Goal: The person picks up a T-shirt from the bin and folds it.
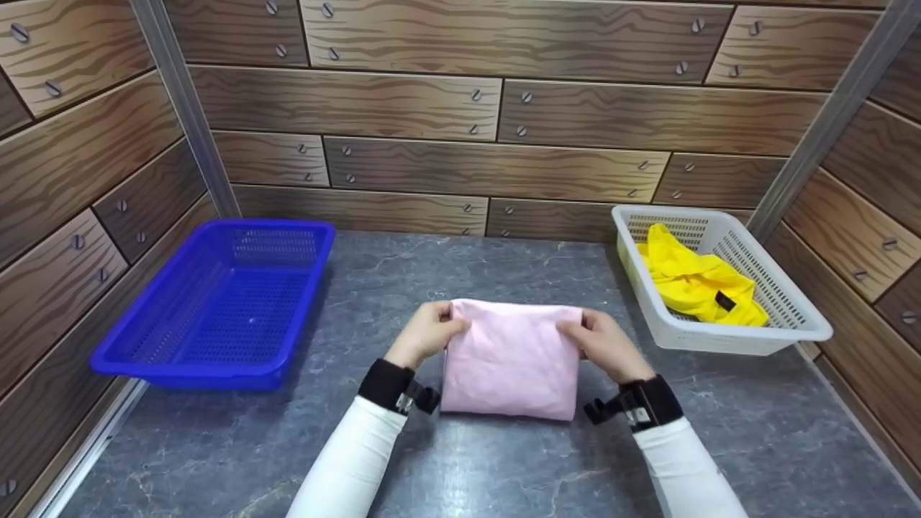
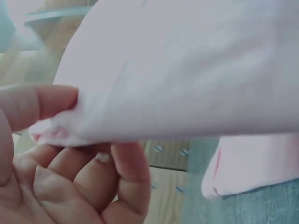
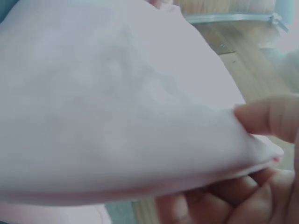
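A pink cloth, folded into a rough rectangle, is held between both hands at the middle of the table. My left hand pinches its upper left corner, thumb on the near face and fingers behind. At the upper right corner my right hand pinches it the same way. In the left wrist view the pink cloth is raised, and another pink part shows lower at the right. The right wrist view shows the pink cloth bulging between thumb and curled fingers. What garment it is, I cannot tell.
On the left stands a blue plastic basket with nothing visible in it. A white basket at the right holds a crumpled yellow cloth with a black label. Wood-patterned walls enclose the grey marbled table at the back and sides.
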Tool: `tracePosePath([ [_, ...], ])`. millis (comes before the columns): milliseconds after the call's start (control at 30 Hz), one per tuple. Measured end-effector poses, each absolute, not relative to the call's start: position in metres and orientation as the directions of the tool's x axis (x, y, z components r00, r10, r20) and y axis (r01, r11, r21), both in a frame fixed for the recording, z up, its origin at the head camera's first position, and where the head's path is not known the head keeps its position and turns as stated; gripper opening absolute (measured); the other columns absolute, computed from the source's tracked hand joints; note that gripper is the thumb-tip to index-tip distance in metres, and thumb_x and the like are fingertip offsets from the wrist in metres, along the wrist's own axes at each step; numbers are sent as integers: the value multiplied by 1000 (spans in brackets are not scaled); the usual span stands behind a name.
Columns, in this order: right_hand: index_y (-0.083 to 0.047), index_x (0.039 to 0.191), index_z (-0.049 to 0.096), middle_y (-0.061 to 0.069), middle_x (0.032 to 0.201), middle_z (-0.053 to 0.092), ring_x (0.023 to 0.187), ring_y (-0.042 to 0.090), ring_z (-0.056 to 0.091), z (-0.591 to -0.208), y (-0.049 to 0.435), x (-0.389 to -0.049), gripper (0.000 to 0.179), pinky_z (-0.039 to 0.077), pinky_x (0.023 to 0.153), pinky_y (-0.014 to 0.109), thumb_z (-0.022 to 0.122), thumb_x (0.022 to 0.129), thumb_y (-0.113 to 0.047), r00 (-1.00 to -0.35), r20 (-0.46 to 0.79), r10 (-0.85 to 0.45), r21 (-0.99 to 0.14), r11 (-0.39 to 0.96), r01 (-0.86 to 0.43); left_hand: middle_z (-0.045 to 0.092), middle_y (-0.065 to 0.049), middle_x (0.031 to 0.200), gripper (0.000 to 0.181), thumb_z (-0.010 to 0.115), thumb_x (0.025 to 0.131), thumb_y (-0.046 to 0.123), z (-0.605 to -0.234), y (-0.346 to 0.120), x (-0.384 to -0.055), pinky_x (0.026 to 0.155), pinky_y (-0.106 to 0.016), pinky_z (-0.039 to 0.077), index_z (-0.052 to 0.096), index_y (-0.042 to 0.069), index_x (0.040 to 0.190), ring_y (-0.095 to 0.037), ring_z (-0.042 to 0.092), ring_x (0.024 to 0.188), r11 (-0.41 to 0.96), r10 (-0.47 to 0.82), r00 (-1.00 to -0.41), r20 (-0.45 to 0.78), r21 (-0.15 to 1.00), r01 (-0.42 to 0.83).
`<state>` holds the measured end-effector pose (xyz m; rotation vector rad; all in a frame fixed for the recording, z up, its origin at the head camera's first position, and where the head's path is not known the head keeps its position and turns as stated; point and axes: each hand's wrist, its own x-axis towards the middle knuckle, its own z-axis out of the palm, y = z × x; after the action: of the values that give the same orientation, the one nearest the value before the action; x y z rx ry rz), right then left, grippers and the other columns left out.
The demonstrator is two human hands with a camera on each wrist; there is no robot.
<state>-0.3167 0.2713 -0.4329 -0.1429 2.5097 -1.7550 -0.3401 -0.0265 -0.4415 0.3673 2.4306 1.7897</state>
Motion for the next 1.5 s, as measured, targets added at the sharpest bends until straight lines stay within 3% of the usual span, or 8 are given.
tracePosePath([
  [233,14,128,58,-1,80,65,68,8,62,-454,263,-357,40,55,61,24,53,109,-20,-997,-43,-69,-963,267,23,66,-3,87,31,66,96,9,-456,-19,-377,68,-26,54,68,-9,121,-13,61,75,256,191,-981,-32,967,18],
  [500,9,108,68,0,77,60,69,11,56,-498,262,-388,34,47,66,24,54,108,-23,-998,-48,38,-899,434,59,66,-10,96,28,64,98,10,-490,-11,-403,66,-23,49,70,-12,115,-15,57,76,329,85,-991,-106,942,-73],
  [700,9,115,65,2,82,58,65,9,52,-498,265,-383,40,44,60,21,53,106,-27,-985,-136,108,-883,438,170,62,-21,119,37,60,100,11,-493,-9,-405,56,-26,47,57,-4,133,-17,55,68,288,54,-983,-173,946,-150],
  [833,11,125,57,14,96,64,75,15,57,-495,265,-379,40,45,64,22,64,98,-18,-989,-88,121,-853,503,138,58,-26,129,37,64,91,-6,-492,-10,-402,59,-26,45,58,0,126,-17,50,68,291,67,-995,-78,955,-56],
  [1033,12,124,54,18,91,67,79,22,61,-498,263,-375,37,48,69,28,65,93,-4,-994,-19,112,-818,570,80,67,-17,106,21,66,84,-11,-497,-11,-403,55,-22,36,68,0,102,-9,38,55,422,61,-997,50,904,71],
  [1267,10,115,58,24,103,66,96,35,63,-494,265,-373,32,51,90,45,66,93,-12,-996,-11,93,-708,702,74,71,-14,96,13,69,92,1,-495,-14,-400,78,-31,50,75,0,103,-21,57,79,589,95,-994,57,802,102],
  [1367,7,106,60,20,98,67,83,28,66,-492,271,-365,27,54,79,38,66,96,-18,-995,-41,95,-673,733,98,72,-16,99,19,64,96,6,-494,-22,-393,73,-29,50,70,-3,111,-21,61,79,604,97,-995,17,794,72],
  [1500,0,88,63,7,76,63,59,15,60,-494,282,-351,27,50,56,26,63,101,-24,-991,-104,83,-685,717,132,67,-8,78,18,63,99,15,-496,-34,-377,58,-24,45,68,-2,103,-14,59,63,608,80,-995,-60,794,1],
])
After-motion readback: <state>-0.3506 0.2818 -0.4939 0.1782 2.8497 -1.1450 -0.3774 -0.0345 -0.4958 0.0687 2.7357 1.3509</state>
